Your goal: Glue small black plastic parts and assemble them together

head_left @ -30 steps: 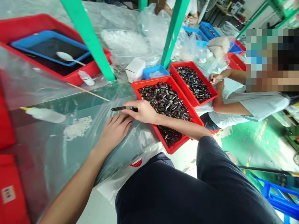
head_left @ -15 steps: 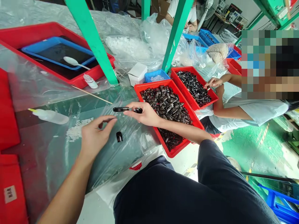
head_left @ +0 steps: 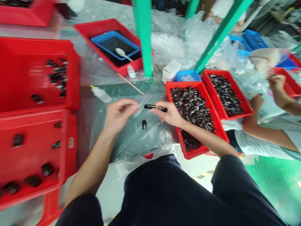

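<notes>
My right hand [head_left: 170, 115] is closed on black tweezers [head_left: 154, 107] that point left over the plastic-covered table. My left hand [head_left: 119, 113] hovers just left of the tweezers' tip with its fingertips pinched together; whether it holds anything is too blurred to tell. One small black part [head_left: 144, 124] lies on the plastic sheet between and below the two hands. Right of my right hand, a red tray [head_left: 175, 86] is heaped with small dark parts.
Red bins [head_left: 35, 94] with a few dark parts stand at left. A red tray holding a blue tray and a white spoon [head_left: 123, 53] sits at the back. Green posts [head_left: 143, 37] rise from the table. A white squeeze bottle [head_left: 101, 93] lies nearby. Another person's arm [head_left: 263, 131] is at right.
The view has swung left, bringing the red bins into sight. My left hand rose off the table and now pinches near the tweezers' tip; the black part stays on the sheet.
</notes>
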`<action>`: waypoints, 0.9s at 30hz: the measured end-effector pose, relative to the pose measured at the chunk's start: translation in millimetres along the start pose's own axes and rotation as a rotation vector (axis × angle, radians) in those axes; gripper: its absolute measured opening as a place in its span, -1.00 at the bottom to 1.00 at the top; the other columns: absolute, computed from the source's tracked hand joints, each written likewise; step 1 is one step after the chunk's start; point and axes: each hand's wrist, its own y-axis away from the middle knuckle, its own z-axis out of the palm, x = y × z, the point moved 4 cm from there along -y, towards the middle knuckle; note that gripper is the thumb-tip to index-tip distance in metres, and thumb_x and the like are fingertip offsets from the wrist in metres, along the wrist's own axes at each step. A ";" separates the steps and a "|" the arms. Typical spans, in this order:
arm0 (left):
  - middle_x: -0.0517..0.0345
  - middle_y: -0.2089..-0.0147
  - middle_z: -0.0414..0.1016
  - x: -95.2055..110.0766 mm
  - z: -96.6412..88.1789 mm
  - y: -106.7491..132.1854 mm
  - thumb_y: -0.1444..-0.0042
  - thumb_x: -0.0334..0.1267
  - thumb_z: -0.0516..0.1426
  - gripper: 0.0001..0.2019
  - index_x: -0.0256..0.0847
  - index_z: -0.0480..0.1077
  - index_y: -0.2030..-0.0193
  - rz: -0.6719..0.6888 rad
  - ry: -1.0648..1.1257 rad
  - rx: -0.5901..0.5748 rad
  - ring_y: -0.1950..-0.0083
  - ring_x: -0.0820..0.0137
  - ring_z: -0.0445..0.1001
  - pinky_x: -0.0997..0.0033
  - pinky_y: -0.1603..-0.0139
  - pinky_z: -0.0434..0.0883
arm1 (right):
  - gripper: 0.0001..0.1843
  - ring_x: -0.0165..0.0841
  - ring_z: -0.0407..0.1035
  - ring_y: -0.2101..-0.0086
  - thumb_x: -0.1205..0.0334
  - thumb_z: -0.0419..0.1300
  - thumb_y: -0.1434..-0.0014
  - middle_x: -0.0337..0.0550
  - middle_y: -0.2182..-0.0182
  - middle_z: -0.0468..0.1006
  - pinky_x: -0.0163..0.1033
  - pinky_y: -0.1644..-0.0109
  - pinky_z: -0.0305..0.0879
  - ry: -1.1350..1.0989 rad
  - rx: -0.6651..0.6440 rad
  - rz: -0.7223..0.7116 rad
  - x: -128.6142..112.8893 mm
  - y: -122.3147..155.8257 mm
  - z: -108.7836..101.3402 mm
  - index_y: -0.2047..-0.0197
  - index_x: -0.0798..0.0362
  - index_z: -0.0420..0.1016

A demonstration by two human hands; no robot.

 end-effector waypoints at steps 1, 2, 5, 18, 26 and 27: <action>0.16 0.40 0.63 1.6 1.2 0.3 -0.06 0.14 0.47 -0.60 -0.18 0.63 0.28 -0.008 0.011 -0.012 0.40 0.44 0.51 0.42 0.35 0.41 | -0.46 -0.49 0.23 0.60 -0.31 0.33 -0.25 -0.35 0.54 0.41 -0.32 0.48 0.13 0.004 0.010 0.022 0.3 0.2 -1.1 0.21 0.08 0.57; 0.13 0.38 0.63 2.3 3.9 0.1 -0.05 0.17 0.46 -0.57 -0.19 0.62 0.30 -0.030 0.005 -0.051 0.40 0.43 0.51 0.39 0.34 0.43 | -0.46 -0.48 0.22 0.63 -0.30 0.34 -0.25 -0.38 0.58 0.39 -0.32 0.50 0.12 0.001 0.017 0.038 0.8 0.1 -2.2 0.20 0.08 0.58; 0.09 0.36 0.61 4.3 11.0 -1.3 -0.07 0.19 0.44 -0.56 -0.20 0.60 0.32 -0.063 0.012 -0.135 0.36 0.40 0.51 0.36 0.28 0.44 | -0.51 -0.47 0.22 0.65 -0.25 0.38 -0.25 -0.39 0.62 0.38 -0.31 0.51 0.11 0.013 -0.008 0.039 0.5 -0.8 -3.5 0.22 0.07 0.61; 0.13 0.36 0.55 2.6 13.9 -0.6 -0.08 0.16 0.44 -0.58 -0.20 0.60 0.28 -0.133 0.042 -0.175 0.37 0.42 0.44 0.37 0.25 0.42 | -0.46 -0.50 0.23 0.67 -0.29 0.44 -0.16 -0.37 0.59 0.39 -0.31 0.58 0.09 -0.012 -0.033 0.072 -1.8 -0.1 -2.3 0.28 0.07 0.58; 0.10 0.34 0.56 0.7 13.2 -0.1 -0.05 0.14 0.46 -0.59 -0.19 0.61 0.29 -0.162 0.049 -0.171 0.35 0.38 0.47 0.38 0.32 0.36 | -0.40 -0.50 0.24 0.63 -0.38 0.41 -0.12 -0.32 0.50 0.44 -0.32 0.57 0.13 -0.020 -0.074 0.064 -4.1 -1.1 0.4 0.33 0.06 0.54; 0.10 0.35 0.56 0.1 12.9 0.0 -0.05 0.13 0.46 -0.60 -0.19 0.61 0.28 -0.164 0.052 -0.175 0.36 0.39 0.47 0.39 0.35 0.33 | -0.40 -0.50 0.24 0.63 -0.38 0.40 -0.13 -0.32 0.51 0.43 -0.32 0.57 0.13 -0.018 -0.081 0.062 -4.0 -1.1 0.5 0.34 0.05 0.53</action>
